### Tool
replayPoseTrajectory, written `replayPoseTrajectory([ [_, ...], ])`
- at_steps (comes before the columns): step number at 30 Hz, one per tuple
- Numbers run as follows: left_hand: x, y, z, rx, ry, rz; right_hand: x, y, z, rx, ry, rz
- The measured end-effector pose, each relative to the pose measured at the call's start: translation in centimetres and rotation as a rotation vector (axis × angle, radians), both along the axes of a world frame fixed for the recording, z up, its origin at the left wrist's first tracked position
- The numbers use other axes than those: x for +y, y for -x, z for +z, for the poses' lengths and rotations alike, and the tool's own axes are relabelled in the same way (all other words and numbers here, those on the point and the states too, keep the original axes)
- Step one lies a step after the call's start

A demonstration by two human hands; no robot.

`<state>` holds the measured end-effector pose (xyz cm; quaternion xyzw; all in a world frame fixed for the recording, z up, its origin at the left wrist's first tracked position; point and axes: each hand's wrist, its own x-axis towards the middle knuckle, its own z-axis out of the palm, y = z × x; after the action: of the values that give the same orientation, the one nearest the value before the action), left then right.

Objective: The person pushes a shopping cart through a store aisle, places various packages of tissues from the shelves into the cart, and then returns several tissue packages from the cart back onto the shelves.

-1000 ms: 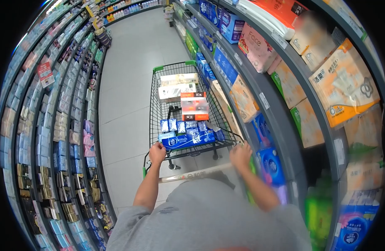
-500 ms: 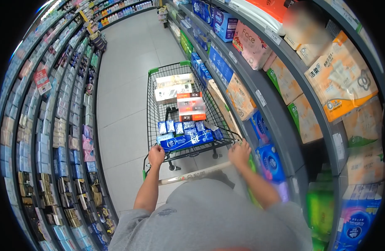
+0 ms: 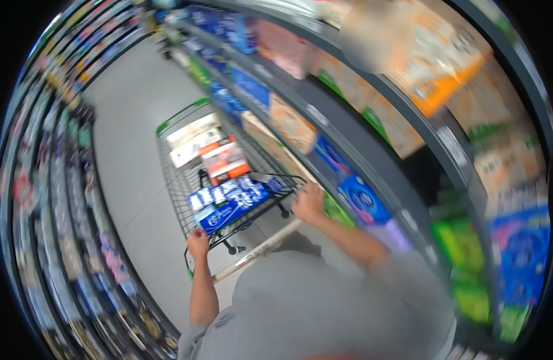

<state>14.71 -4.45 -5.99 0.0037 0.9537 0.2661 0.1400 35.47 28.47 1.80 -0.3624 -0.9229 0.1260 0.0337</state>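
Note:
A wire shopping cart [image 3: 178, 195] with green corner pieces stands tilted in my view, in front of my body. My left hand [image 3: 198, 242] is closed round the cart's frame at its near left corner. At the near right corner my right hand [image 3: 308, 202] is closed on the frame too. The pale handle bar [image 3: 259, 250] lies between my wrists, nearer my grey shirt. Inside the cart are a long blue pack [image 3: 233, 211], several small blue-and-white packets [image 3: 219, 193], an orange-and-white pack [image 3: 224, 160] and pale packs [image 3: 192, 139]. Blur hides their print.
Shelves of tissue packs [image 3: 293, 125] run close along the cart's right side. A large orange-and-white pack [image 3: 435, 57] sits on an upper shelf. Left, shelves of small packages [image 3: 63, 222] border the grey tiled floor [image 3: 123, 90]. More stocked shelves [image 3: 102, 51] stand at the far end.
The whole view has turned and blurred, so the cart and shelves appear tilted and shifted left. Both hands keep their places on the cart frame.

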Motion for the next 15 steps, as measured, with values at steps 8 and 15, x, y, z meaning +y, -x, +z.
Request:
replayPoseTrajectory([
  [8,0.5,-0.4,1.9,0.0,-0.031,-0.033,0.1,-0.1,0.2,0.023,0.075,-0.026],
  [15,0.3,-0.2,1.2,-0.066,-0.003,-0.026,0.4,-0.4,0.0,0.072,0.055,-0.022],
])
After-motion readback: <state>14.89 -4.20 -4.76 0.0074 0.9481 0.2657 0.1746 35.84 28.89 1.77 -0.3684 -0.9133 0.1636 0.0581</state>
